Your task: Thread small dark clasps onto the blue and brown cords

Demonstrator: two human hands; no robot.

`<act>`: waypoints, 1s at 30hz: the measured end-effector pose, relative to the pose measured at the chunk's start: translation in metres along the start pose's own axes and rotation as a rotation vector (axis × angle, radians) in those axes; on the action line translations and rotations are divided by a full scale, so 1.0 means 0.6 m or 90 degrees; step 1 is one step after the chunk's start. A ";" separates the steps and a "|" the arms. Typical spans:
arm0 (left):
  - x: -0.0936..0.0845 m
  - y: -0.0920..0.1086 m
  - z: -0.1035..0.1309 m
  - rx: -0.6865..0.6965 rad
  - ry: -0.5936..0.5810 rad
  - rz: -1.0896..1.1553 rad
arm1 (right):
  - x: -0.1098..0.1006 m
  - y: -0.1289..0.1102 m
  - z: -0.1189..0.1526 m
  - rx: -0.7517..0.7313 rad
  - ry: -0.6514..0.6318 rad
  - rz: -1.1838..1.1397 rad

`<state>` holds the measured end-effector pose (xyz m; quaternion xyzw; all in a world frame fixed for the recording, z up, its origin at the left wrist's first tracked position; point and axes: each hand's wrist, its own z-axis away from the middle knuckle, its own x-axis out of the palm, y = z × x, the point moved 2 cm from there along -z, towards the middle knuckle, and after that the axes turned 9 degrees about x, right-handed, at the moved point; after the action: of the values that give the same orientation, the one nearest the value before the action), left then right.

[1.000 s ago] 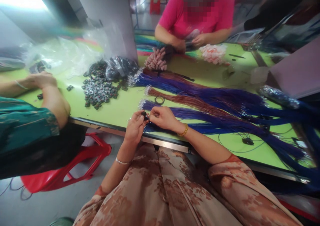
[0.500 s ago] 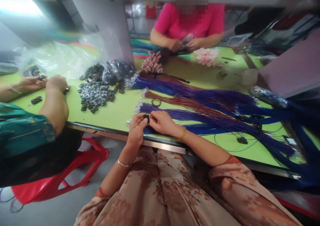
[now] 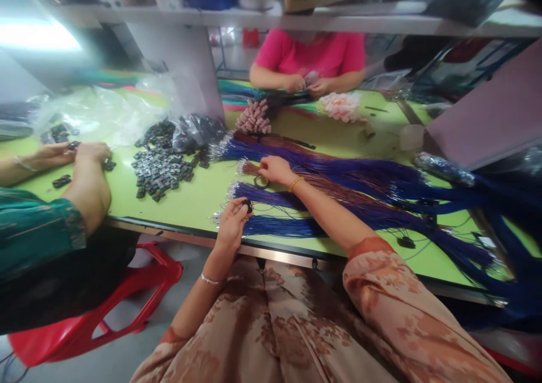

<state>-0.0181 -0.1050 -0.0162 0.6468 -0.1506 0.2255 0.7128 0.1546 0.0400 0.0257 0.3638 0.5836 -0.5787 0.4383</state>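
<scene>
Near the table's front edge, my left hand (image 3: 232, 225) grips a small black plastic connector housing (image 3: 248, 205) between thumb and fingers. Farther forward is my right hand (image 3: 276, 170), its fingertips pinched together at the brown wires (image 3: 249, 167), close to their silvery ends. Just under that hand lies a roll of dark tape (image 3: 261, 182). Bundles of blue wires (image 3: 279, 227) with pale metal ends stretch rightward on both sides of the brown ones. Whether one wire or several are between my right fingers is too small to tell.
A heap of dark connector pieces (image 3: 158, 168) lies left of the wires. At left, a co-worker's hands (image 3: 91, 152) handle similar pieces above a red stool (image 3: 139, 293). Opposite sits a person in a pink shirt (image 3: 311, 56), near pink bundles (image 3: 254, 117). A shelf (image 3: 262, 21) crosses overhead.
My right hand has left the black housing and moved forward to the brown wires. My left hand still holds the housing near the same place. The view has tilted up slightly.
</scene>
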 end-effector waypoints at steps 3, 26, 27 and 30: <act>-0.001 0.001 0.001 -0.008 -0.001 0.004 | 0.008 -0.004 -0.005 0.004 -0.002 0.007; 0.004 0.003 0.004 0.013 -0.003 0.002 | -0.062 -0.071 0.088 -0.238 -0.022 -0.380; 0.005 0.004 0.005 0.018 -0.005 0.006 | -0.060 -0.068 0.100 -0.240 -0.035 -0.391; 0.011 0.009 0.005 0.027 -0.016 0.020 | -0.052 -0.058 0.137 -0.223 -0.072 -0.411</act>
<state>-0.0150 -0.1067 -0.0077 0.6623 -0.1648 0.2314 0.6933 0.1406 -0.0414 0.0716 0.0480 0.7332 -0.5977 0.3206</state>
